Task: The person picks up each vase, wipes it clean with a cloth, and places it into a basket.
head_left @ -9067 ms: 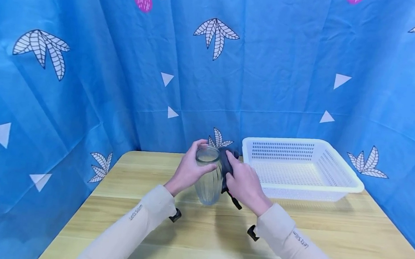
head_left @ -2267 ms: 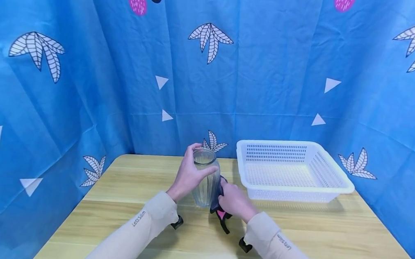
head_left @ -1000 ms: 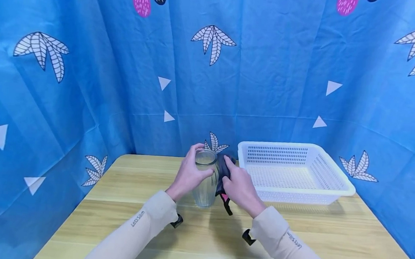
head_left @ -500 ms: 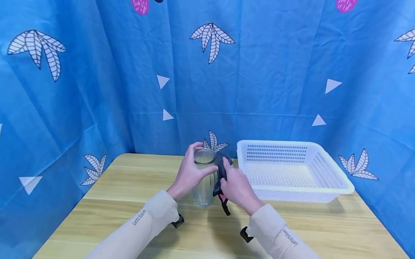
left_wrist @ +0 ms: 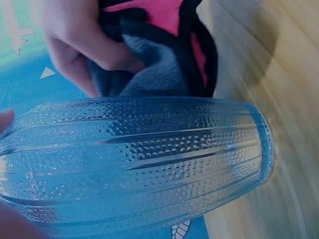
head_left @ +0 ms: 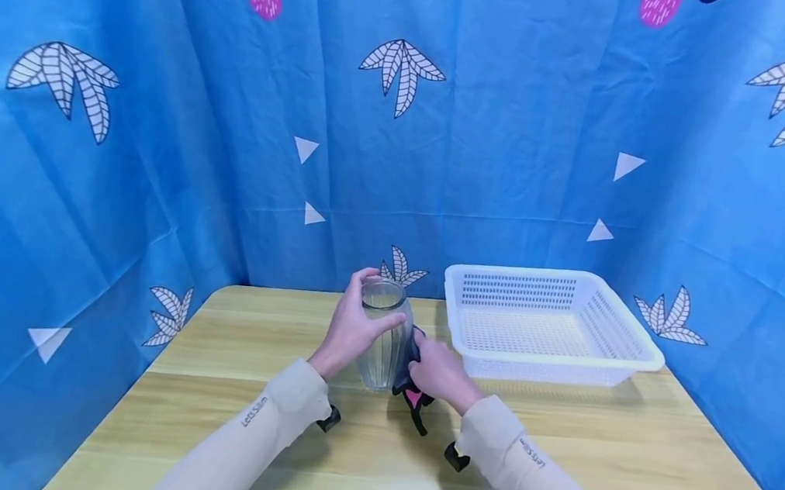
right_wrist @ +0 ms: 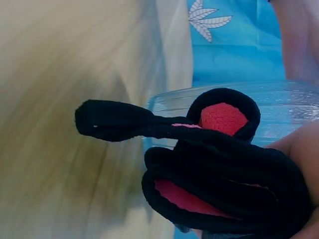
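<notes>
A clear ribbed glass vase [head_left: 377, 356] stands upright on the wooden table, its open mouth facing up. My left hand [head_left: 348, 333] grips it around the upper part just below the rim, thumb in front. Against the vase's right side, my right hand [head_left: 439, 370] holds a bunched cleaning cloth [head_left: 405, 376], grey and pink with black edging and a dangling loop. The left wrist view shows the cloth [left_wrist: 162, 72] pressed along the dimpled glass [left_wrist: 164, 159]. In the right wrist view the folded cloth [right_wrist: 224, 169] covers part of the vase.
A white perforated plastic basket [head_left: 561, 360] stands to the right of the hands, toward the back of the table [head_left: 262, 451]. Behind and at both sides hangs a blue patterned curtain [head_left: 513, 147]. Both wrists wear black straps.
Over the last half second my right hand and the cloth have slid down the vase's right side, from near its rim to its lower half. The left hand keeps its grip throughout.
</notes>
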`<state>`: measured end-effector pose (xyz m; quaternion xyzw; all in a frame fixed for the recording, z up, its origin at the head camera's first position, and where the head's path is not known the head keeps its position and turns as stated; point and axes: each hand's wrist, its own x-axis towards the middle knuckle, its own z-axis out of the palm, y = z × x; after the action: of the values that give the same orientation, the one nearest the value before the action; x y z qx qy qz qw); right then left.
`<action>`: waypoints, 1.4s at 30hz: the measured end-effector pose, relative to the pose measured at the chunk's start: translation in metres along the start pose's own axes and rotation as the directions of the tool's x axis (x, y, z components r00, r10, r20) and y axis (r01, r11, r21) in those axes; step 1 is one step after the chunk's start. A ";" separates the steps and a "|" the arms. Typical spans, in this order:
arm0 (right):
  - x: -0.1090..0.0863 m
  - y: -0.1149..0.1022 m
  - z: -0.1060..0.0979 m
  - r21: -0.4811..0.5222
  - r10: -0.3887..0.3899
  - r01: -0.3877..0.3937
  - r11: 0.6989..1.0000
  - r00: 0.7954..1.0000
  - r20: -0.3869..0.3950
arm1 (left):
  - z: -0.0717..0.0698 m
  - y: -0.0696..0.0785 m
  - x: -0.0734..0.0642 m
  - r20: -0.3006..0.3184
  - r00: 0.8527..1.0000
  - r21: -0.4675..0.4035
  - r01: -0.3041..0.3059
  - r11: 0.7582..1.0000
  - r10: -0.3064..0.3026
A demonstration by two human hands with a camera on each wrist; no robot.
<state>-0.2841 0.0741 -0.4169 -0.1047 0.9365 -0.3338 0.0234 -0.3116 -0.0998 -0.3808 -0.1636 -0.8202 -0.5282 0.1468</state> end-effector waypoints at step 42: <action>-0.013 -0.033 -0.041 -0.026 -0.184 0.186 0.982 0.922 -0.342 | -0.003 0.004 -0.002 0.006 1.000 0.026 -0.019 0.999 0.019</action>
<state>-0.2698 0.0771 -0.3643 -0.1327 0.9110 -0.3510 -0.1711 -0.3082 -0.1019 -0.3773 -0.1711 -0.8258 -0.5156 0.1516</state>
